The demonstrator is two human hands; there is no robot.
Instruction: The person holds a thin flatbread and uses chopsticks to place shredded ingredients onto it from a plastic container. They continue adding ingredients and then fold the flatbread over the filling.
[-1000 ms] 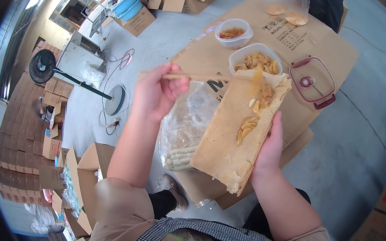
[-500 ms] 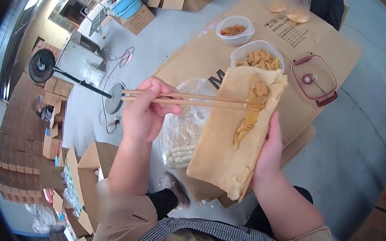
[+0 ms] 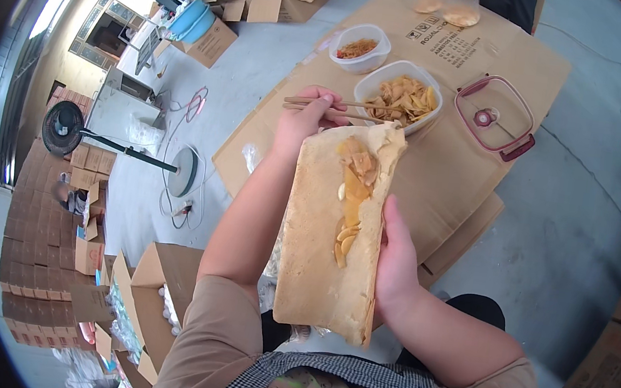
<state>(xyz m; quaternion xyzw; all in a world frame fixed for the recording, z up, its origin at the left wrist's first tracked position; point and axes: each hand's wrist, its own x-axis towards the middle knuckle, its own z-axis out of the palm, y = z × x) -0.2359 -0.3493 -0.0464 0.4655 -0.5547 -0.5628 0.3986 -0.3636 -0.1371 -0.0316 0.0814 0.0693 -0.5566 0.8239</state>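
Observation:
My left hand [image 3: 305, 122] is closed around a pair of wooden chopsticks [image 3: 354, 105]. Their tips reach over the larger plastic container [image 3: 361, 83], which holds cooked yellow-brown slices [image 3: 404, 97]. My right hand [image 3: 398, 267] grips the right edge of a large tan flatbread [image 3: 314, 225], tilted up in front of me. A strip of similar slices [image 3: 356, 188] runs lengthwise on the flatbread, nearer its right side. Behind the larger container, to its left, is a smaller plastic container [image 3: 363, 64] of reddish-brown shredded food. The flatbread hides part of my left fingers.
Flattened cardboard [image 3: 444, 179] lies under the containers. A clear lid with a dark red rim [image 3: 484, 118] is at right, and a plastic bag of round breads [image 3: 456, 14] at the far edge. A standing fan [image 3: 63, 125] and open cartons [image 3: 165, 269] are at left.
My left hand has moved the chopsticks away from the slices on the flatbread, forward to the larger container. The flatbread has shifted left and nearer me, turning more upright in view.

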